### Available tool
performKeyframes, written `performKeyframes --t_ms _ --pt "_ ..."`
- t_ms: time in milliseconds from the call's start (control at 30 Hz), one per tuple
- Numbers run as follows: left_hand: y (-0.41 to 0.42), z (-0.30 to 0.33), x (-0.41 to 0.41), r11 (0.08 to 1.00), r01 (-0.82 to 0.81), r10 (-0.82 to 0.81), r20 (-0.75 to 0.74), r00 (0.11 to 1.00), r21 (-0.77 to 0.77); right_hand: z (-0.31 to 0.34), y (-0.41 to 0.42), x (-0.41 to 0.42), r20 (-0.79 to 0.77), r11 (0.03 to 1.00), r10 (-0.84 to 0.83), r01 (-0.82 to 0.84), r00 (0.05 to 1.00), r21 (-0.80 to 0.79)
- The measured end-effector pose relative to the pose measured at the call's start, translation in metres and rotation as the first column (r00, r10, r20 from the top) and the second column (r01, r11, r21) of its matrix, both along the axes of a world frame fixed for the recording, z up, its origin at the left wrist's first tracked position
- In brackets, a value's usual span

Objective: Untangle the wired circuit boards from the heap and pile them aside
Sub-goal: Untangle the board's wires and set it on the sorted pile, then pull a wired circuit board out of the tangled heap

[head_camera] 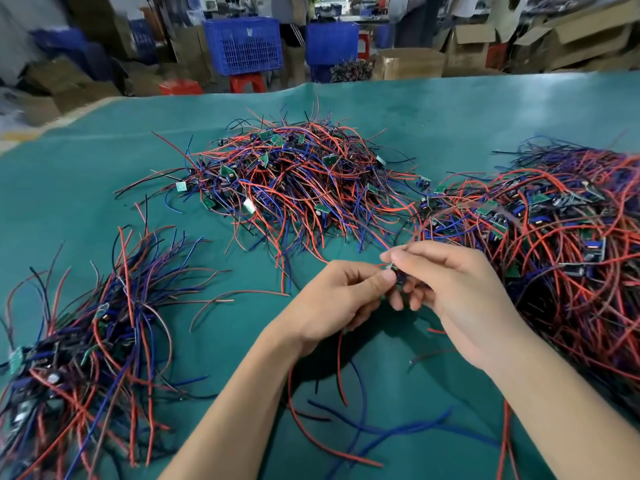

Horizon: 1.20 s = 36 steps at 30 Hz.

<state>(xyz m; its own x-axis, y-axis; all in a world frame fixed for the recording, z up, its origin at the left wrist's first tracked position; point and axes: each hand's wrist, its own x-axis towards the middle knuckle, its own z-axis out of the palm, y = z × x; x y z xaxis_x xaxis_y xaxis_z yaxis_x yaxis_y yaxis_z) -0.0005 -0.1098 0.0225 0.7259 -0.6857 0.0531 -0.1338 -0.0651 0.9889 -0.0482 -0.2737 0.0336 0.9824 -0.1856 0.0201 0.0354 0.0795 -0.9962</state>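
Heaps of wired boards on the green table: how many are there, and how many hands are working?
Heaps of wired boards: 3, one at the left, one in the middle, one at the right
Hands: 2, left hand, right hand, both pinching one small board
Total: 5

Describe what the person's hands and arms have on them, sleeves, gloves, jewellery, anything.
Nothing is worn. The left hand and right hand are bare: no gloves, and no rings show. Both forearms are uncovered down to the bottom edge of the view, with no sleeves, watch or wristband in sight.
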Motion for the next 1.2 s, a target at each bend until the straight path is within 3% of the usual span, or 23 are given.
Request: performKeyframes --t_ms 167,333,400,533,700,733,800,867,900,967,1200 --pt "0.002 0.0 0.001 0.999 0.052 -0.052 0.023 0.998 -0.004 0.004 -0.009 0.0 0.035 0.997 -0.041 0.039 0.999 0.06" --pt "0.002 0.0 0.003 0.999 0.046 -0.046 0.026 0.999 -0.011 0.0 -0.018 0.006 0.216 0.918 -0.283 0.33 0.934 -0.222" --pt "0.003 0.0 0.002 0.999 0.044 -0.044 0.023 0.999 -0.009 0.003 -0.022 0.004 0.268 0.902 -0.338 0.392 0.902 -0.184" --pt "0.004 0.001 0.002 0.999 0.049 -0.05 0.038 0.998 0.011 0.01 -0.047 0.003 0.278 0.817 -0.566 0.574 0.777 0.057" --pt "0.0 -0.001 0.002 0.996 -0.091 0.091 -0.005 0.996 -0.012 0.017 -0.056 0.005 0.364 0.693 -0.699 0.71 0.616 0.129" --pt "-0.001 -0.002 0.001 0.993 -0.116 0.115 -0.031 0.993 -0.02 0.017 -0.054 0.005 0.36 0.703 -0.69 0.701 0.628 0.123" --pt "-0.003 -0.002 0.0 0.991 -0.134 0.133 -0.049 0.99 -0.011 0.014 -0.042 0.005 0.306 0.808 -0.571 0.587 0.762 0.047" --pt "-0.004 -0.002 -0.001 0.994 -0.113 0.114 -0.038 0.993 0.009 0.009 -0.022 0.003 0.216 0.938 -0.291 0.322 0.932 -0.126" --pt "-0.003 -0.001 -0.001 0.995 -0.097 0.098 -0.027 0.995 0.02 0.005 -0.013 0.002 0.169 0.954 -0.141 0.179 0.975 -0.238" --pt "-0.002 0.0 -0.001 0.996 -0.074 0.075 -0.006 0.997 0.041 0.0 -0.003 -0.001 0.117 0.919 0.035 0.014 0.993 -0.394" --pt "-0.003 0.002 -0.002 0.994 -0.052 0.05 0.022 0.998 0.101 0.003 -0.006 -0.002 0.195 0.867 0.076 0.032 0.978 -0.497"
